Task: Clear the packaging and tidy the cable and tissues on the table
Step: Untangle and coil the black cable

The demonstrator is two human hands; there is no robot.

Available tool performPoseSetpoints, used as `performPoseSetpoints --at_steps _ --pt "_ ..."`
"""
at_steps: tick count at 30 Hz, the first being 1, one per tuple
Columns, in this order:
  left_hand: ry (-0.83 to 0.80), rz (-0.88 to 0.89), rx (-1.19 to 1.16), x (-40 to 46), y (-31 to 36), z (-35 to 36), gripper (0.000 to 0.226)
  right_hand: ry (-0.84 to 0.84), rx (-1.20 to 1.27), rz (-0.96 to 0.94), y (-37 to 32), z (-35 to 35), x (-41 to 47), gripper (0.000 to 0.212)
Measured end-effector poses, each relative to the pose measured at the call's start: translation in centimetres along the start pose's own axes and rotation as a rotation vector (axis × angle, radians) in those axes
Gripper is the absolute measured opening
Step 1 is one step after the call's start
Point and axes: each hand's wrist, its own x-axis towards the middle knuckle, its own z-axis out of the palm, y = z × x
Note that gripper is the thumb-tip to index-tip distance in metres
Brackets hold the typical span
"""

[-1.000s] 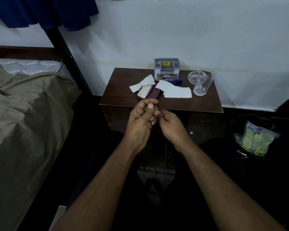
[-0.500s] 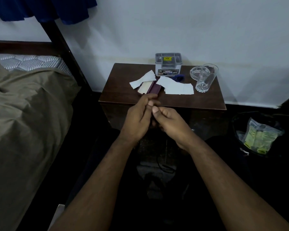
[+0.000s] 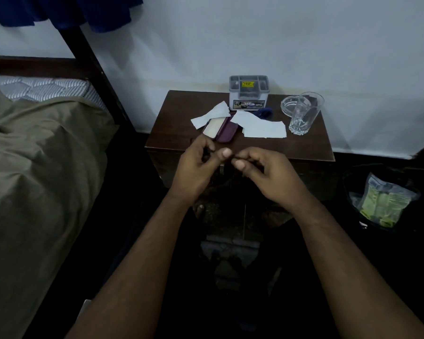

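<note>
the left hand point(image 3: 196, 167) and the right hand point(image 3: 267, 172) are meeting just in front of the near edge of the small dark brown wooden bedside table point(image 3: 304, 148), fingers curled and thumb tips almost touching. something thin and dark, probably the cable, is running between the pinches, but it is too dim to tell for certain what each hand is gripping. if it is the cable, its long axis is lying left to right between the hands. the crumpled white paper tissues point(image 3: 262, 126) are lying beyond the hands near the table's middle, just right of the maroon case point(image 3: 227, 129); the right hand is sitting nearer them. the crinkly clear plastic packaging point(image 3: 380, 204) is sitting in the black bin point(image 3: 348, 182) well to the right.
</note>
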Motion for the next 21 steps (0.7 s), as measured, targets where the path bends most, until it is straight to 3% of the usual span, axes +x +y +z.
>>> performPoseSetpoints --at_steps 2,4,7,9,11,14,21 --pt "0.046 0.004 -0.134 0.1 0.1 -0.1 0.031 0.075 0.077 0.005 -0.2 -0.2 0.2 0.017" --pt "0.11 -0.041 -0.269 -0.1 0.0 0.5 0.037 0.047 0.145 0.009 -0.5 0.3 0.3 0.024" --pt "0.213 -0.132 -0.497 -0.1 0.1 1.1 0.034 -0.225 0.239 0.079 -0.6 1.4 0.1 0.029" --pt "0.236 -0.134 -0.683 0.4 0.3 0.8 0.037 -0.393 0.11 0.124 -0.1 1.8 0.0 0.029" --pt "0.2 -0.158 -0.802 0.7 0.7 0.4 0.04 -0.444 -0.065 0.127 0.6 2.0 0.0 0.027" --pt "0.138 -0.2 -0.805 0.4 1.0 0.5 0.041 -0.383 -0.122 0.135 1.0 1.9 0.5 0.025" --pt "0.199 -0.241 -0.865 0.6 1.0 -0.3 0.04 -0.216 -0.087 0.168 1.5 1.0 0.9 0.026"
